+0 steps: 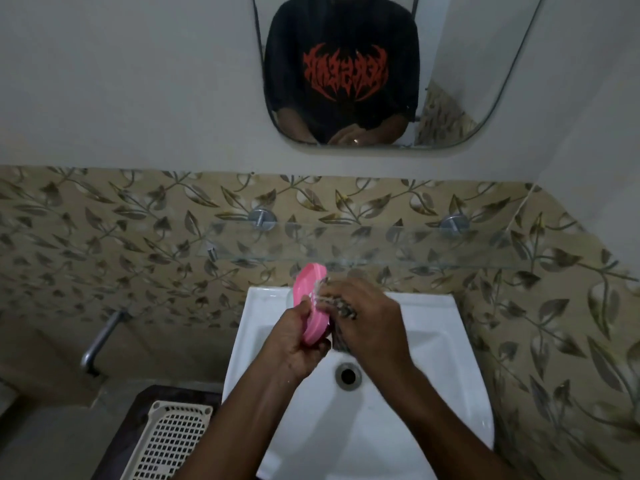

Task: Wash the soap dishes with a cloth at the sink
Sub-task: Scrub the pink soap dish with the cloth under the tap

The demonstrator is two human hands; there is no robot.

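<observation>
Head view looks down on a white sink whose bowl shows a round metal drain near its middle. Both hands are raised over the back of the bowl, above the drain.

The pink dish stands on edge, tilted, with its long side running from the back rim of the sink down toward the person. The left hand grips its lower end, fingers curled round the underside and thumb laid along the near face. What the dish holds cannot be told from this angle.

The right hand is just beside it on the right, its fingers bent round a dark patterned cloth and pressing it against the dish's right face. The cloth is bunched between the two, and part of it hangs down under the palm. A whitish smear shows where cloth and dish meet.

At lower left, well apart from the hands, a cream perforated basket sits on a dark counter beside the sink; its contents cannot be made out. A glass shelf crosses the leaf-patterned tiles above the sink, and a mirror hangs higher on the wall.
</observation>
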